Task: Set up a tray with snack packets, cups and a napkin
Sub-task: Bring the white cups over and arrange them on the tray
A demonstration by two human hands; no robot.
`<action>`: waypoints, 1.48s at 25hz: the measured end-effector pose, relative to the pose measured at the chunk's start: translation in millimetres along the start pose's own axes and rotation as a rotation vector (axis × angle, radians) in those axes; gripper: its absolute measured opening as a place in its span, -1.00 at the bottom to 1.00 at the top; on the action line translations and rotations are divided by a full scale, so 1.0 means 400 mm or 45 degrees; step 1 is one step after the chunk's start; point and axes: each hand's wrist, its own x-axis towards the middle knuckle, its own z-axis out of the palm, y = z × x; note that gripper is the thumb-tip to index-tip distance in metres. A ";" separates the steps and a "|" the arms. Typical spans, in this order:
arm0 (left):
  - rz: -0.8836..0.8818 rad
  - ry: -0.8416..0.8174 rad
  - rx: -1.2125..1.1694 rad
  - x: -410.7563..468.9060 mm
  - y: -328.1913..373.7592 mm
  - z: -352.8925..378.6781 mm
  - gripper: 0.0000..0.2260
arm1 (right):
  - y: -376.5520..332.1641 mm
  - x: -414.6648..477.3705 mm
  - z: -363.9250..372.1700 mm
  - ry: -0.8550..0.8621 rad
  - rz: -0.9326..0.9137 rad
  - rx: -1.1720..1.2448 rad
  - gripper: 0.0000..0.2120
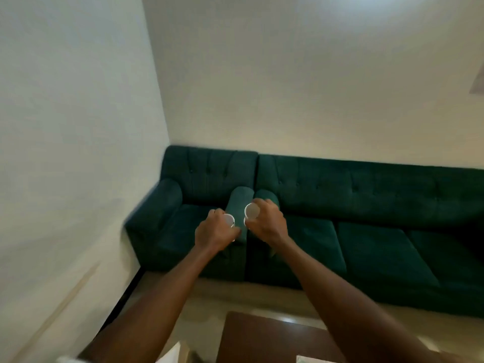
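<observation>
Left grip (214,229): I curl it round the first cup (229,219), kept apart.
Right grip (267,221): wrapped round the second cup (252,211), probably tray-bound.

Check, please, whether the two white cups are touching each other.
Apart. The head view shows green sofa between the left cup and the right cup.

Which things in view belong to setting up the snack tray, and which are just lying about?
Part of the job:
small white round cup in the left hand
second small white round cup in the right hand

Just lying about:
dark green tufted fabric sofa
dark brown glossy table

Pale items at the bottom edge are too blurred to tell.
</observation>
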 end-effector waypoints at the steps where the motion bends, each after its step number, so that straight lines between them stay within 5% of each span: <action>1: 0.066 -0.014 0.004 -0.004 0.076 -0.028 -0.40 | 0.010 0.004 -0.090 0.059 -0.005 -0.012 -0.53; 8: 0.417 -0.079 0.004 -0.088 0.573 -0.166 -0.49 | 0.184 -0.031 -0.625 0.307 -0.099 -0.112 -0.42; 17: 0.568 0.037 0.018 -0.261 1.039 0.076 -0.46 | 0.505 -0.106 -0.961 0.291 -0.066 -0.179 -0.42; 25: 0.528 -0.186 0.084 -0.282 1.033 0.463 -0.42 | 0.935 -0.182 -0.739 0.000 0.367 -0.190 -0.38; 29: 0.554 -0.468 0.177 -0.381 0.890 0.734 -0.52 | 1.117 -0.294 -0.522 -0.187 0.586 -0.193 -0.38; 37: 0.209 -0.958 0.238 -0.584 0.515 1.192 -0.49 | 1.369 -0.538 -0.077 -0.532 0.762 -0.131 -0.36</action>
